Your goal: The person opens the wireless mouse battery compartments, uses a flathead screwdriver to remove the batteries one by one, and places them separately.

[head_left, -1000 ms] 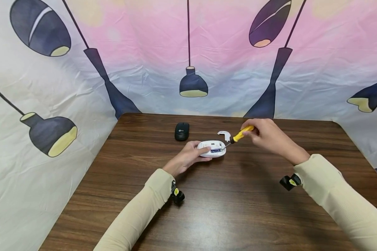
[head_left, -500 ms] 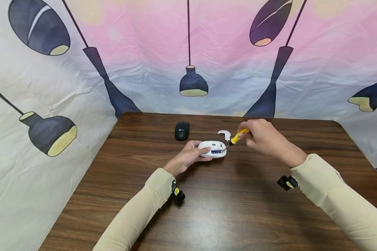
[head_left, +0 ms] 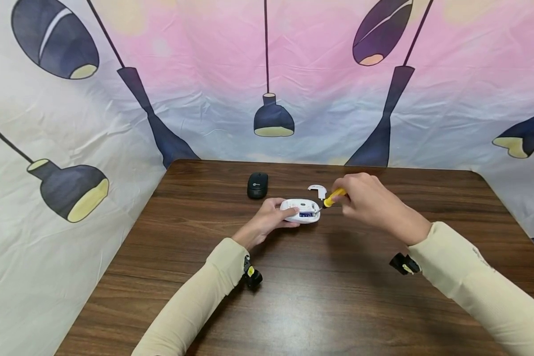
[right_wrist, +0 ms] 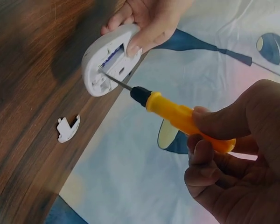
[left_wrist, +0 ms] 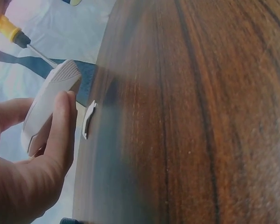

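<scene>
My left hand (head_left: 266, 221) grips a white computer mouse (head_left: 289, 203), its underside turned up and its battery compartment uncovered. A blue battery (right_wrist: 113, 57) lies in that compartment, with the left thumb pressed by its end. In my right hand (head_left: 367, 202) is a yellow-handled screwdriver (right_wrist: 175, 113), pinched between thumb and fingers. Its thin metal shaft slants down to the compartment's end, the tip right at the battery's end in the right wrist view. From the left wrist view the mouse (left_wrist: 49, 100) shows its edge, with fingers beneath it.
A white battery cover (head_left: 319, 190) lies on the brown wooden table (head_left: 267, 306) just beyond the mouse. Further left sits a black mouse (head_left: 257, 185). A printed cloth (head_left: 222, 118) hangs behind the table's far edge.
My right hand has shifted left and slightly down, and the screwdriver handle has come closer to the white mouse. The left hand and mouse have barely moved.
</scene>
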`<state>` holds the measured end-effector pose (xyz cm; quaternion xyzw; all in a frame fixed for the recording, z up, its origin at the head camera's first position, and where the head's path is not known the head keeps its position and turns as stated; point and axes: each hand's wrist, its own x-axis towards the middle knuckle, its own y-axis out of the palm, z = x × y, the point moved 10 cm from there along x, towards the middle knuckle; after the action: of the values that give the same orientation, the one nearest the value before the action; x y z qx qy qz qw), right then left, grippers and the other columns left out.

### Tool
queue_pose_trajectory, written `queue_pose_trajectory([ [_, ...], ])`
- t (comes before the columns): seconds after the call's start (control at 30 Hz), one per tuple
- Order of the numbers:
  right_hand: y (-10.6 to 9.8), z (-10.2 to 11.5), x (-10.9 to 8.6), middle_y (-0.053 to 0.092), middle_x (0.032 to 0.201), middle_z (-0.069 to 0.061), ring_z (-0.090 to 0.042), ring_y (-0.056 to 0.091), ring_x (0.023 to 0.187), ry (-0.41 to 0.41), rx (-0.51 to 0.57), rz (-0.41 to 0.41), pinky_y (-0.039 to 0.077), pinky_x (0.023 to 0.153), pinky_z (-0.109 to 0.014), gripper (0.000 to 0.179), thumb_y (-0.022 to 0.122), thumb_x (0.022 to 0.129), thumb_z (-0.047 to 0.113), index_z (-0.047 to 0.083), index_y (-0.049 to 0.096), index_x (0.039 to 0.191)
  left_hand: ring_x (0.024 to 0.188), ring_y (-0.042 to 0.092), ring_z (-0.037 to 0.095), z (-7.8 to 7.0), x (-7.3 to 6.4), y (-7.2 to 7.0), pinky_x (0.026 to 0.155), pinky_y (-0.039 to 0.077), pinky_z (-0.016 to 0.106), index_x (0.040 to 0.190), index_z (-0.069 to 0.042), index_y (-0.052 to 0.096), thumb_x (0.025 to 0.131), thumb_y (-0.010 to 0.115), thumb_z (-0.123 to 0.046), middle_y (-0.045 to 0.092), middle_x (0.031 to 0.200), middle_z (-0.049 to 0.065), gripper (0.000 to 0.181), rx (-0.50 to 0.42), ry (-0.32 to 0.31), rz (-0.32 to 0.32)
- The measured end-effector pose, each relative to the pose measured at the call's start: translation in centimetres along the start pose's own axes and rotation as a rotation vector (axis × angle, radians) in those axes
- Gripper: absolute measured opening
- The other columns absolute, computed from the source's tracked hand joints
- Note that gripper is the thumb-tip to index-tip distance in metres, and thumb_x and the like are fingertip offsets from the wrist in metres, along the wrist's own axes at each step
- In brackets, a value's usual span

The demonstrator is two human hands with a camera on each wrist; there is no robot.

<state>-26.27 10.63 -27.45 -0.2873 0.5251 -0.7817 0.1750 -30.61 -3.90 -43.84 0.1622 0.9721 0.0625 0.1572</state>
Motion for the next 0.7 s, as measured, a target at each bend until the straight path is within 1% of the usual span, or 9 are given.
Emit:
queue_pose_trajectory([
  [0.2, 0.2, 0.7, -0.1, 0.072, 0.082, -0.005, -0.017, 0.062, 0.068, -0.024, -0.013, -0.011, 0.051, 0.056, -0.032, 0.004, 0.072, 0.088, 0.0, 0.002, 0.074, 0.092, 0.103, 0.068, 0.031, -0.1, 0.0, -0.1, 0.083, 0.063, 0.034, 0.138, 0.014, 0.046, 0.1, 0.059, 0.004, 0.059, 0.127, 0.031, 0.042, -0.005, -0.002, -0.013],
  [0.33, 0.1, 0.4, -0.1, 0.072, 0.083, -0.005, -0.017, 0.062, 0.068, -0.019, 0.006, -0.024, 0.051, 0.056, -0.033, 0.003, 0.073, 0.089, 0.001, 0.002, 0.075, 0.092, 0.106, 0.067, 0.033, -0.1, -0.1, 0.0, 0.085, 0.063, 0.036, 0.138, 0.015, 0.045, 0.1, 0.058, 0.004, 0.058, 0.128, 0.032, 0.042, -0.018, 0.007, -0.003],
  [0.47, 0.0, -1.1, -0.3, 0.071, 0.081, -0.005, -0.015, 0.052, 0.059, 0.05, 0.039, -0.016, 0.042, 0.051, -0.03, 0.003, 0.074, 0.09, 0.004, 0.002, 0.075, 0.091, 0.108, 0.065, 0.033, 0.0, -0.1, -0.1, 0.087, 0.062, 0.038, 0.14, 0.016, 0.043, 0.1, 0.058, 0.005, 0.056, 0.13, 0.032, 0.044, -0.041, 0.01, 0.005],
  [0.57, -0.1, -2.3, -0.7, 0.07, 0.08, -0.006, -0.016, 0.048, 0.058, 0.109, 0.047, 0.0, 0.039, 0.05, -0.03, 0.004, 0.075, 0.091, 0.006, 0.002, 0.075, 0.091, 0.11, 0.065, 0.033, 0.1, -0.1, -0.3, 0.088, 0.062, 0.039, 0.142, 0.015, 0.041, 0.101, 0.058, 0.004, 0.055, 0.132, 0.032, 0.046, -0.054, 0.005, 0.005],
  [0.7, -0.2, -3.5, -1.3, 0.067, 0.084, -0.006, -0.019, 0.055, 0.067, 0.146, 0.014, 0.011, 0.047, 0.055, -0.034, 0.005, 0.077, 0.089, 0.006, 0.002, 0.076, 0.093, 0.112, 0.064, 0.033, 0.2, -0.1, -0.4, 0.088, 0.062, 0.039, 0.143, 0.015, 0.04, 0.101, 0.058, 0.004, 0.053, 0.134, 0.031, 0.047, -0.059, -0.004, 0.006],
])
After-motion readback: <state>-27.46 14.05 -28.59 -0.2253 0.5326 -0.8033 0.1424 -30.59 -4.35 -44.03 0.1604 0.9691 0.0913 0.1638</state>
